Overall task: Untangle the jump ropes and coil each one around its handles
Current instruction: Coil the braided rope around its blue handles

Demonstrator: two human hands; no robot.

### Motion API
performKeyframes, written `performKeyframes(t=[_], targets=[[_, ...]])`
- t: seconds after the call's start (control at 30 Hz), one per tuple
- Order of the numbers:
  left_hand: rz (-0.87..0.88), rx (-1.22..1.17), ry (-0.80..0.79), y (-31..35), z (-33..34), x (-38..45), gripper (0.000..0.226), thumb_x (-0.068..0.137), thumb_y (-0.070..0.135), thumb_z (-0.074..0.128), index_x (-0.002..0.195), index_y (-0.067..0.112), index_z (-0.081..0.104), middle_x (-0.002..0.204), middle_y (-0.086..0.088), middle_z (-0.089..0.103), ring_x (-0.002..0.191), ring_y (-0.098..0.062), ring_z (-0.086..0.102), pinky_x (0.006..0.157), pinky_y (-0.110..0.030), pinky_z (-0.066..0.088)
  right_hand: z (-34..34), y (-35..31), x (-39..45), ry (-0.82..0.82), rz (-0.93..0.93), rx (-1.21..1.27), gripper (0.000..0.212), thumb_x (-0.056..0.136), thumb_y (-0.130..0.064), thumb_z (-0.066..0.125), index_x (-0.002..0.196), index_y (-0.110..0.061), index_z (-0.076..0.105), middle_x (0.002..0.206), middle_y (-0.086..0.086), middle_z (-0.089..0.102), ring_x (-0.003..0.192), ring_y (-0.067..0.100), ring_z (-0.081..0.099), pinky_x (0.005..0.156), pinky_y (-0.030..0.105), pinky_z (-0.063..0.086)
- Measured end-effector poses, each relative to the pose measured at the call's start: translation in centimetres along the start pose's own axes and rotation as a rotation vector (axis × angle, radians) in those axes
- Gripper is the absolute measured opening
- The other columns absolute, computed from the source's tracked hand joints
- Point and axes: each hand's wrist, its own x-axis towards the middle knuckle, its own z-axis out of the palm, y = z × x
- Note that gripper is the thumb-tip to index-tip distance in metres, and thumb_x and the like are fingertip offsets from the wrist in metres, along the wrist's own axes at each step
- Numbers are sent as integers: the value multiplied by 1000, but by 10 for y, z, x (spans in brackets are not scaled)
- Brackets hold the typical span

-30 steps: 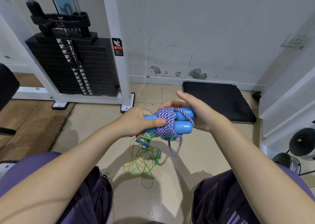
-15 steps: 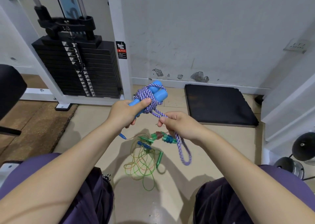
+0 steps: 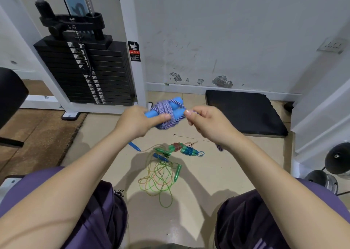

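Purple rope (image 3: 166,114) wound around two blue handles (image 3: 177,109), held in the air above the floor (image 3: 217,165), in front of the knees. Left hand (image 3: 136,121) grips the handle end, thumb pressed on the coil, fingers curled around the bundle. Right hand (image 3: 206,123) pinches the rope's free strand just right of the coil, fingers curled; the loose end (image 3: 219,147) hangs below the right wrist.

On the floor between the legs: loose tangle of thin green and yellow ropes (image 3: 158,176) with a green handle (image 3: 177,173) at its right side, a small blue handle (image 3: 160,157) and another green one at its top. Just beyond it, two wrapped bundles (image 3: 183,149) lying side by side, green-capped, one with reddish cord, one with blue cord. Separate blue handle (image 3: 134,146) on the floor left of these, near the left forearm.

Weight stack (image 3: 85,72) at the far left by the wall. Black mat (image 3: 244,110) at the far right of the floor against the wall. Dumbbells (image 3: 329,165) at the right edge.
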Motion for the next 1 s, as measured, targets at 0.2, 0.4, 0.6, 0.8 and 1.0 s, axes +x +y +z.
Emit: performKeyframes(t=[0.2, 0.4, 0.6, 0.8, 1.0], targets=[[118, 84, -218, 12, 17, -16, 67, 65, 72, 73, 66, 7, 58, 47, 0, 43, 49, -22, 46, 55, -29, 38, -7, 14, 11, 97, -124, -219, 45, 98, -33, 55, 60, -9, 49, 55, 1, 42, 56, 12, 36, 56, 33, 30], [256, 153, -300, 15, 16, -25, 64, 59, 74, 75, 57, 14, 52, 49, 2, 44, 49, -19, 44, 54, -29, 34, -1, 25, 17, 153, -200, -392, 51, 95, -42, 56, 50, -26, 39, 63, 3, 41, 67, 20, 42, 63, 37, 33], [295, 210, -291, 15, 12, -31, 89, 38, 91, 53, 73, 10, 65, 57, -2, 56, 54, -18, 49, 54, -30, 37, 5, 23, 16, 102, -92, -229, 56, 98, -35, 55, 50, -20, 32, 51, -3, 30, 51, 11, 28, 55, 34, 27], [281, 12, -306, 15, 13, -37, 85, 35, 83, 67, 69, 5, 63, 53, -1, 49, 46, -16, 41, 51, -28, 33, 9, 20, 15, 252, -5, -119, 59, 102, -30, 48, 48, -19, 25, 39, -7, 21, 41, 10, 23, 44, 24, 20], [193, -95, -488, 13, 12, -36, 45, 71, 50, 82, 59, 17, 52, 41, 1, 49, 33, -12, 39, 40, -20, 32, 15, 18, 15, 310, -100, -173, 62, 101, -27, 50, 44, -19, 24, 38, -3, 25, 43, 13, 26, 52, 35, 19]])
